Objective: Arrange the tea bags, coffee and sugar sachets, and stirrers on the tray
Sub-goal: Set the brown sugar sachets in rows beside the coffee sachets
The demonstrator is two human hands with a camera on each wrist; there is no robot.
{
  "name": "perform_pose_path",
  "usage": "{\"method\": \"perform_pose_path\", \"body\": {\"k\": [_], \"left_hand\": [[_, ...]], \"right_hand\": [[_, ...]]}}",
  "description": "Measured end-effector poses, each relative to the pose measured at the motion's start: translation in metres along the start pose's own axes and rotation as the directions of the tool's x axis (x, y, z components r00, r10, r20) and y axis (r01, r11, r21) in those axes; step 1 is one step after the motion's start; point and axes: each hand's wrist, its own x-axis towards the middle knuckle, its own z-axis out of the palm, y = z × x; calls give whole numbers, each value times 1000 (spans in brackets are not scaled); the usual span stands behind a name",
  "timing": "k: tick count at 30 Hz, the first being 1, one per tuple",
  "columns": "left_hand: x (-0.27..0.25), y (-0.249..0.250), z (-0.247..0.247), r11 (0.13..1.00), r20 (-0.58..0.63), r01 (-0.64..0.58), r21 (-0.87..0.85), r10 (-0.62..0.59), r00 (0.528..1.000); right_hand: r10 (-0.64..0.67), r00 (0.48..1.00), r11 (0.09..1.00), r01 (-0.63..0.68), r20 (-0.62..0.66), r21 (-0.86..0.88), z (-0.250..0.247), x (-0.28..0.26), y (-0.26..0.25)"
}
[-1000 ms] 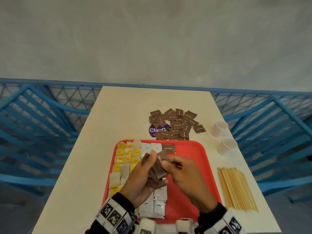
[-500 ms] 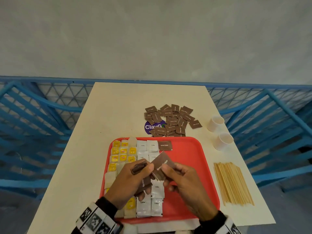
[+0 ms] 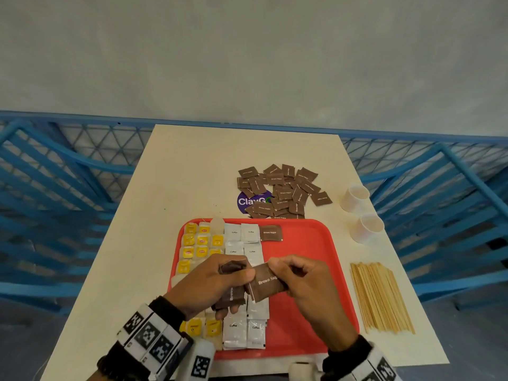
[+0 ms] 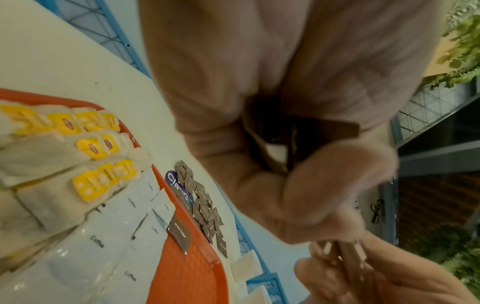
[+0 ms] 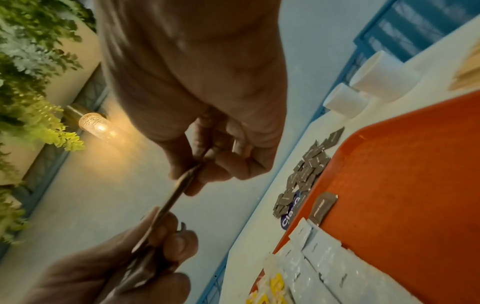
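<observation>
1. Sachets first: the left hand (image 3: 211,284) grips a small stack of brown sugar sachets (image 3: 230,294), while the right hand (image 3: 305,287) pinches a single brown sugar sachet (image 3: 266,282) by its upper edge, both held above the middle of the red tray (image 3: 305,243).
2. Slippage is the nearest risk: the single sachet is held only at one edge and touches the left thumb, so a loose pinch could drop it crooked onto the coffee sachets (image 3: 242,243) below.
3. Stack trouble comes next, in my judgement: the left hand's sachets are fanned, not squared, and easing the grip to free one could let several slide out together.
4. Rows already laid are at stake: yellow-tagged tea bags (image 3: 195,243) fill the tray's left side and white coffee sachets sit beside them, with one placed sugar sachet (image 3: 270,233) at the far end; a low wrist or a falling sachet could shove them out of line.
5. Remaining stock lies off the tray: a loose sugar pile (image 3: 283,192) on the counter (image 3: 192,171) just beyond its far rim, wooden stirrers (image 3: 380,296) to the right. Reaching across for either could drag a sleeve over the arranged rows.
6. Paper cups (image 3: 360,213) stand near the stirrers and could be tipped on that reach.
</observation>
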Motion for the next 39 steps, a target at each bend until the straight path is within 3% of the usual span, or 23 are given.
{"method": "perform_pose_path", "body": {"k": [3, 6, 11, 14, 19, 26, 30, 36, 39], "left_hand": [[5, -2, -1, 1000, -2, -10, -29, 10, 1000], [10, -8, -2, 1000, -33, 20, -3, -20, 999], [13, -30, -1, 993, -227, 111, -40, -117, 967], [10, -39, 5, 986, -238, 146, -81, -161, 958], [7, -43, 7, 970, -249, 192, -150, -225, 942], [5, -45, 5, 964, -256, 204, -171, -244, 935], [6, -46, 0, 966, -257, 177, -186, -222, 941], [6, -46, -2, 956, -263, 143, -258, -212, 941], [8, -43, -4, 909, -245, 110, -402, -223, 944]], "right_hand": [[93, 995, 992, -96, 30, 87, -6, 1, 5], [194, 973, 980, -197, 123, 7, -14, 5, 15], [297, 946, 940, -313, -126, -133, -56, 72, 59], [366, 910, 897, -401, -196, -184, -74, 123, 83], [359, 907, 852, -414, -218, -320, -77, 173, 101], [260, 914, 720, -398, -310, -569, -69, 187, 110], [244, 884, 719, -441, -398, -537, -68, 185, 119], [254, 885, 675, -452, -391, -584, -62, 176, 120], [256, 889, 675, -446, -380, -589, -62, 173, 117]]}}
